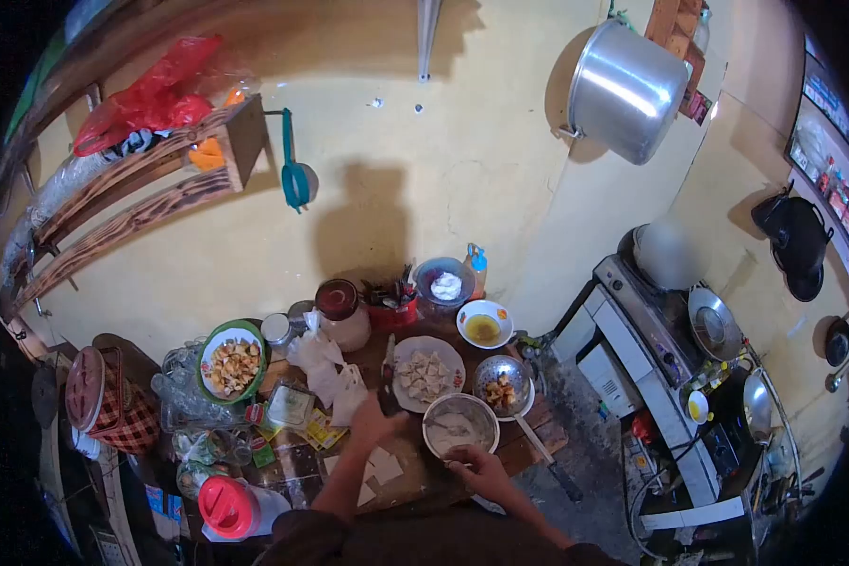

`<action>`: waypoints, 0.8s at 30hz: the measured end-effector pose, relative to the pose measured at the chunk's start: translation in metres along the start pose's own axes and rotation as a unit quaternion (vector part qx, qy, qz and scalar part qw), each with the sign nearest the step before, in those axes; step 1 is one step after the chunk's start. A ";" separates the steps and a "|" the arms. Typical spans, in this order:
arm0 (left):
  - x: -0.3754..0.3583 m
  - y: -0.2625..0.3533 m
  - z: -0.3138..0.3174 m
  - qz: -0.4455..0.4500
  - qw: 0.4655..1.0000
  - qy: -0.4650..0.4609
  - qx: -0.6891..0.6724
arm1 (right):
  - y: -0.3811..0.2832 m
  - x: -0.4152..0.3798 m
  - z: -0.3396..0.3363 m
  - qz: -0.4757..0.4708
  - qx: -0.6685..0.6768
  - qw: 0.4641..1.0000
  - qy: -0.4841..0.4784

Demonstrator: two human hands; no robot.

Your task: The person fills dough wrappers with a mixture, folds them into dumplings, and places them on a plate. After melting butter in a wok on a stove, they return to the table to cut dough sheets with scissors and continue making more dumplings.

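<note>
My right hand (479, 474) is at the near rim of a metal bowl (459, 426) of white powder, its fingers pinched together; I cannot tell what is between them. My left hand (377, 426) reaches over the table beside a white plastic bag (351, 396), its fingers smeared. Just past its fingertips lies a dark, long-handled tool (388, 377). Pale cut pieces (426, 375) fill a white plate behind the metal bowl. On the right, a strainer (503, 385) with browned pieces rests over a white bowl, its handle (538, 441) pointing toward me. Flat pale squares (379, 474) lie near my left forearm.
A green-rimmed basin (219, 396) of browned pieces, glassware and a red-lidded pitcher (241, 509) crowd the left. Behind stand a jar (342, 321), a bowl of yellow liquid (484, 326) and a bowl of white paste (445, 286). A stove (656, 330) stands to the right.
</note>
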State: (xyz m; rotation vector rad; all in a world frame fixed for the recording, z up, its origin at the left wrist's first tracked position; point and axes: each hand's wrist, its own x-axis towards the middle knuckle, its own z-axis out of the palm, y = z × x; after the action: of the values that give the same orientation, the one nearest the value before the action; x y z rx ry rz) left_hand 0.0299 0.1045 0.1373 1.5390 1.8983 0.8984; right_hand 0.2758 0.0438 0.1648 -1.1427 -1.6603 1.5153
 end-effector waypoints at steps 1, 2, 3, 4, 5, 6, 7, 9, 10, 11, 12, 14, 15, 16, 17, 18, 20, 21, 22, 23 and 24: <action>0.017 -0.013 0.007 -0.016 0.999 0.013 0.048 | 0.000 -0.002 -0.008 0.009 0.004 1.000 -0.001; 0.032 -0.022 0.013 -0.032 0.995 0.025 0.097 | 0.000 -0.005 -0.015 0.047 0.039 0.998 -0.007; 0.045 -0.029 0.019 -0.037 0.994 0.018 0.101 | 0.001 -0.007 -0.021 0.083 0.074 0.994 -0.011; 0.058 -0.034 0.024 -0.085 0.987 -0.002 0.139 | 0.002 -0.009 -0.028 0.087 0.080 0.993 -0.012; 0.069 -0.036 0.027 -0.132 0.975 -0.022 0.176 | 0.003 -0.010 -0.035 0.099 0.084 0.991 -0.011; 0.076 -0.034 0.031 -0.134 0.974 -0.025 0.180 | 0.004 -0.012 -0.042 0.112 0.088 0.990 -0.009; 0.081 -0.032 0.035 -0.121 0.971 0.013 0.207 | 0.011 -0.012 -0.050 0.117 0.094 0.989 -0.010; 0.091 -0.033 0.040 -0.113 0.963 0.044 0.239 | 0.031 -0.011 -0.060 0.081 0.046 0.996 0.009; 0.098 -0.035 0.043 -0.107 0.950 0.045 0.290 | 0.026 -0.010 -0.064 0.116 0.086 0.989 0.013; 0.096 -0.038 0.046 -0.100 0.934 0.045 0.339 | 0.027 -0.009 -0.066 0.124 0.092 0.988 0.011; 0.089 -0.039 0.048 -0.103 0.933 0.039 0.343 | 0.031 -0.005 -0.069 0.110 0.068 0.991 0.015; 0.076 -0.031 0.045 0.051 0.896 0.071 0.436 | 0.010 0.002 -0.075 0.101 0.046 0.994 0.014; 0.064 -0.018 0.038 0.050 0.895 0.069 0.438 | 0.010 0.006 -0.076 0.102 0.049 0.993 0.013; 0.049 0.001 0.028 -0.017 0.930 -0.044 0.364 | 0.012 0.011 -0.077 0.104 0.030 0.994 0.006; 0.038 0.009 0.024 -0.085 0.943 -0.154 0.281 | 0.013 0.016 -0.077 0.106 0.012 0.994 -0.001; 0.027 -0.016 0.035 -0.102 0.927 -0.219 0.288 | 0.011 0.025 -0.075 0.107 0.014 0.994 -0.003; -0.009 -0.027 0.042 -0.103 0.902 -0.275 0.316 | 0.005 0.045 -0.067 0.096 -0.145 0.985 -0.016; -0.032 -0.010 0.038 -0.089 0.898 -0.268 0.337 | 0.018 0.057 -0.059 0.032 -0.193 0.981 0.006; -0.049 -0.028 0.052 -0.092 0.896 -0.272 0.338 | 0.038 0.071 -0.049 -0.032 -0.238 0.970 0.028; -0.064 -0.054 0.070 -0.069 0.912 -0.210 0.345 | 0.055 0.086 -0.036 -0.031 -0.235 0.971 0.028; -0.072 -0.069 0.078 -0.045 0.924 -0.145 0.350 | 0.071 0.101 -0.022 -0.011 -0.332 0.943 0.015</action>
State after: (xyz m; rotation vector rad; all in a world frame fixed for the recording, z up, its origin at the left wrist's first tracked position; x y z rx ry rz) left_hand 0.0609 0.0382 0.0339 1.8146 2.1492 -0.0953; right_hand 0.2644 0.1416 0.0872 -1.4577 -2.2318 0.9190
